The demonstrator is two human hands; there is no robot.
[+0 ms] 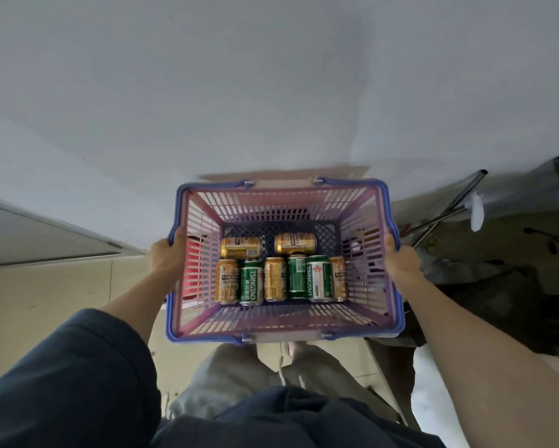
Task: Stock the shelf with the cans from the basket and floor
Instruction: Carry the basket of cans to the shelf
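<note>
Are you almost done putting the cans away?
Not yet. No shelf shows, so nothing looks stocked. The left hand and right hand each grip a side of the basket, carrying it. Eight cans are left inside: five gold cans and three green cans, all lying down.

Cans [281,273] in basket [284,334] (lying flat)
</note>
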